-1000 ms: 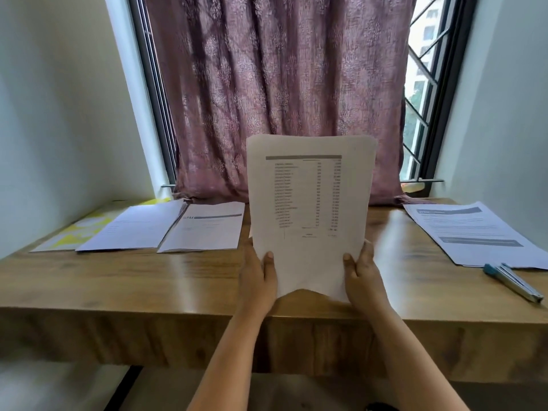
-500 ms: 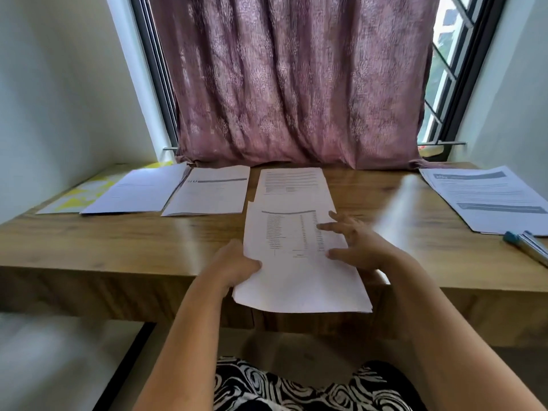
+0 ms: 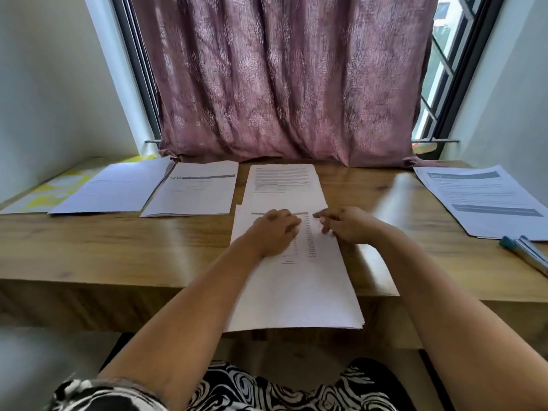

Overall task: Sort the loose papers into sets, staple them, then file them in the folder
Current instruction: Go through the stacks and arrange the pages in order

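Grip: left hand [image 3: 277,232] and right hand [image 3: 345,225], fingers curled loosely, now pressing table sheet [image 3: 293,280] flat on bench [image 3: 118,250], lowered from upright a second ago, overlapping text page [image 3: 284,182]. Likely still sorting.

Soft daylight, wide-angle view with edge distortion.
You see light entering past the curtain [image 3: 284,78] at the window [image 3: 439,72], glare streaking the table [image 3: 397,188], straight lines bowing outward, and slight blur on both hands and the corners.
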Demonstrator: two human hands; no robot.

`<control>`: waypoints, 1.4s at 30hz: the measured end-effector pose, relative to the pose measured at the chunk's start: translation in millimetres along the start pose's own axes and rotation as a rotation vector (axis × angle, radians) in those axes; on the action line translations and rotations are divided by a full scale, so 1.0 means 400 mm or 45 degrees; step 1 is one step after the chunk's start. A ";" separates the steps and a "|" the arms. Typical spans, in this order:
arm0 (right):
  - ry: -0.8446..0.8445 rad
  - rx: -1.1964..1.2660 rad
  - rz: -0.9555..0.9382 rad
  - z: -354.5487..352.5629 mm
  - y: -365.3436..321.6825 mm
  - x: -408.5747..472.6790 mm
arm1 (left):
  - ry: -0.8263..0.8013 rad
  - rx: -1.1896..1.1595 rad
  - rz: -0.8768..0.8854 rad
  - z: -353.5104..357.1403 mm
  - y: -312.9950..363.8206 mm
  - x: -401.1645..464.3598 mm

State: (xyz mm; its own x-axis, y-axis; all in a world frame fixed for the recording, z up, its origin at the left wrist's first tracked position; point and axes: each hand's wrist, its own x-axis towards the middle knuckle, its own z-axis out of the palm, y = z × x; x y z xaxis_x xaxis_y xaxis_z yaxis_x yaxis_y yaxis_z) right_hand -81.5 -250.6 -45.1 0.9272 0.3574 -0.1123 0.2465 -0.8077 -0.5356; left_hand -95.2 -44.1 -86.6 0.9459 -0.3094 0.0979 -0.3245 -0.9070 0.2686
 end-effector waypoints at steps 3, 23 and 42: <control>0.080 -0.282 0.079 0.009 0.016 0.059 | -0.012 0.014 0.004 -0.030 0.006 0.031; 0.517 0.825 -0.242 0.038 0.061 0.092 | 0.587 -0.377 0.112 0.009 -0.068 0.065; 0.190 0.583 -0.389 0.040 0.060 0.075 | 0.632 -0.358 0.093 0.008 -0.087 0.068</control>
State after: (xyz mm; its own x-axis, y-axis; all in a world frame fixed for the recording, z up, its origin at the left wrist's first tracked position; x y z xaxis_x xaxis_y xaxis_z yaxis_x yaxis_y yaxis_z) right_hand -52.3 -251.9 -74.6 0.8711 0.4459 0.2059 0.3928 -0.3806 -0.8372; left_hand -58.1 -21.8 -96.5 0.8269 -0.1356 0.5458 -0.4421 -0.7565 0.4819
